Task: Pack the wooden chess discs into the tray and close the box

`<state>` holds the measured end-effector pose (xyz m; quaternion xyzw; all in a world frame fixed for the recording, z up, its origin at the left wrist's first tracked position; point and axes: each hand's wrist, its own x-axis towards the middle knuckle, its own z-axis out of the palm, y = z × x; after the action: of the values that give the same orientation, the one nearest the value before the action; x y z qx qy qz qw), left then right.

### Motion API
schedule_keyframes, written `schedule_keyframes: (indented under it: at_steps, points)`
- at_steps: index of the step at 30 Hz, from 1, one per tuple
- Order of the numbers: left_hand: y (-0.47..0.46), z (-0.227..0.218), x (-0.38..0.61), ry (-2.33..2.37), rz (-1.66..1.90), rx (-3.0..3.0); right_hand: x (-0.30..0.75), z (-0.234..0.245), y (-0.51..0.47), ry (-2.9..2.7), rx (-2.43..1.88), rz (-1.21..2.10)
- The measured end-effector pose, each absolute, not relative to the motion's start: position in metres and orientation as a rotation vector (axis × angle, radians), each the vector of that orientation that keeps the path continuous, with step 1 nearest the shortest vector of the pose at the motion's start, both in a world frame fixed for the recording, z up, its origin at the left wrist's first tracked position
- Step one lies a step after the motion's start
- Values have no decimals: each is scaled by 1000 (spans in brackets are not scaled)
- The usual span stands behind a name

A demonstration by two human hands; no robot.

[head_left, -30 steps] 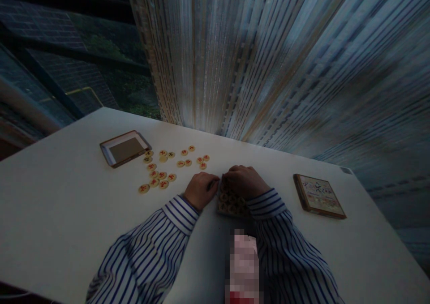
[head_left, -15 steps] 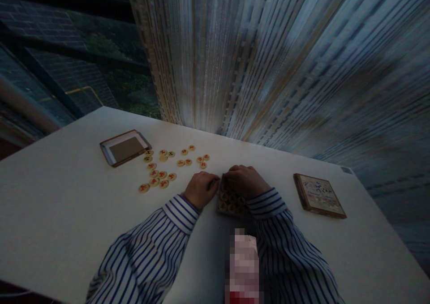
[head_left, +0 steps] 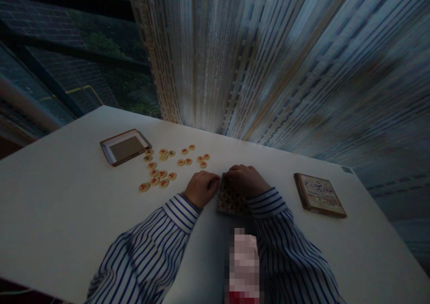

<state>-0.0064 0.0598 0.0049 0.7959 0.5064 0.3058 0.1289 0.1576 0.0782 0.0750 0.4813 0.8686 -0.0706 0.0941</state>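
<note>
A small square box [head_left: 229,213] stands on the table in front of me, with round wooden Chinese chess pieces [head_left: 231,206] packed in rows inside it. At its left rim, my left hand [head_left: 201,188] is closed, thumb and fingers pinched at the edge. My right hand [head_left: 247,181] reaches over the box's far part with fingers bent down and together. Its fingertips and anything between them are hidden. To the left, several loose Chinese chess pieces [head_left: 162,174] lie scattered, mostly with red characters, a few with black, one blank side up.
An open shallow box part [head_left: 126,148] lies at the far left of the white table [head_left: 83,205]. A printed box lid [head_left: 320,195] rests on the right. Behind the table's far edge hangs a striped curtain [head_left: 215,62], beside a window.
The view has shifted very slightly. Both hands stay at the box in nearly the same pose, and the loose pieces have not moved.
</note>
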Motion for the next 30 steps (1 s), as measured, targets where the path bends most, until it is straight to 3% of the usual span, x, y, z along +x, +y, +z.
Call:
schedule_keyframes:
  at_steps: [15, 30]
  points:
    - [60, 4, -7, 1470, 900, 2329, 161, 79, 78, 2587, 1430, -200]
    - [57, 3, -7, 1473, 964, 2338, 194, 90, 64, 2592, 1769, -100]
